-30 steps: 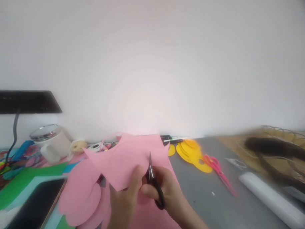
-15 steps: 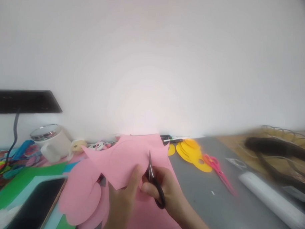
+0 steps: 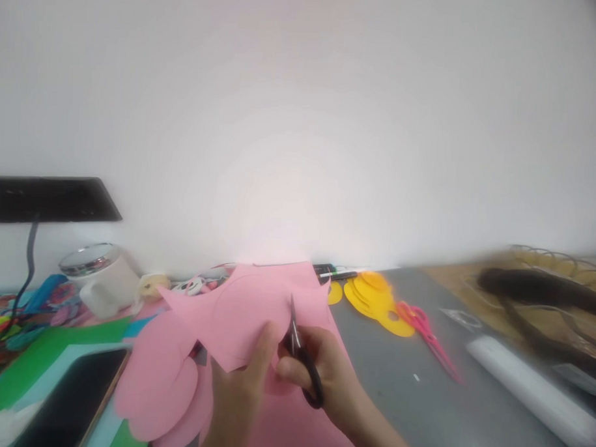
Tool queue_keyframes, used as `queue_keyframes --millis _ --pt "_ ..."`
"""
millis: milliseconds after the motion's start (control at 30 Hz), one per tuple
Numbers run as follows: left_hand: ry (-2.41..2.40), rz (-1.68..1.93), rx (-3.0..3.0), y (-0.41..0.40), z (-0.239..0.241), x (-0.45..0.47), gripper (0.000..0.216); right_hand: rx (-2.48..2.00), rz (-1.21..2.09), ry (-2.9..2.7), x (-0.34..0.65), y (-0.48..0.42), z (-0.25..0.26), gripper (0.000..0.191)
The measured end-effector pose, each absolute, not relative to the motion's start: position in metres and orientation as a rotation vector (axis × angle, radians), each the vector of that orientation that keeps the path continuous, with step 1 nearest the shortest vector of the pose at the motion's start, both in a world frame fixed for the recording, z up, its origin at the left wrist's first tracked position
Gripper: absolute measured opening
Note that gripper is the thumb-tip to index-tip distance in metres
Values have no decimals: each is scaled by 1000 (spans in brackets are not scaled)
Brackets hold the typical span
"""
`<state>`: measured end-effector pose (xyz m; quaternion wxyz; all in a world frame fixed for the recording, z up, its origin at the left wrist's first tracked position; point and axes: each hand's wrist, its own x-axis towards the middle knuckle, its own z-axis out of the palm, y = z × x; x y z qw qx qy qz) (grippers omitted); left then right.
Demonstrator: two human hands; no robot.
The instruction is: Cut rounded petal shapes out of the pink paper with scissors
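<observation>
My left hand (image 3: 246, 371) pinches the lower edge of a pink sheet of paper (image 3: 248, 313), its thumb lying on top. A rounded outline is faintly drawn on that sheet. Black-handled scissors (image 3: 303, 360) are in my right hand (image 3: 325, 361), fingers through the loops, the blades pointing up and away at the paper. The blades lie at the sheet's right part, beside the drawn curve. Under both hands lies more pink paper (image 3: 296, 419). Left of them, several rounded pink cut-outs (image 3: 150, 381) overlap in a pile.
Yellow cut-outs (image 3: 373, 298) and pink scissors (image 3: 431, 339) lie to the right on a grey mat (image 3: 390, 390), near a white roll (image 3: 531, 394). On the left are a phone (image 3: 71, 398), a green sheet (image 3: 54, 348) and a white mug (image 3: 107, 285) by the wall.
Hardly anything differs. Both hands, the scissors and the pink sheet keep almost the same position, with only a very slight shift.
</observation>
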<state>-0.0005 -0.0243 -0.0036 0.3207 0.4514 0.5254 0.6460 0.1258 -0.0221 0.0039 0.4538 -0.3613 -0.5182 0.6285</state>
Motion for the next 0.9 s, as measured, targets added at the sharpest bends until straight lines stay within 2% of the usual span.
queue_keyframes --millis 233,433,900 --pt "1428 1629 1272 -22 -9 -9 7 -829 1613 -1216 126 -21 0 43" --pt "1417 1757 1067 -24 -8 2 34 -830 1630 -1199 126 -21 -4 38" --pt "1402 1686 1026 -24 0 3 41 -973 1586 -1217 126 -23 1 32"
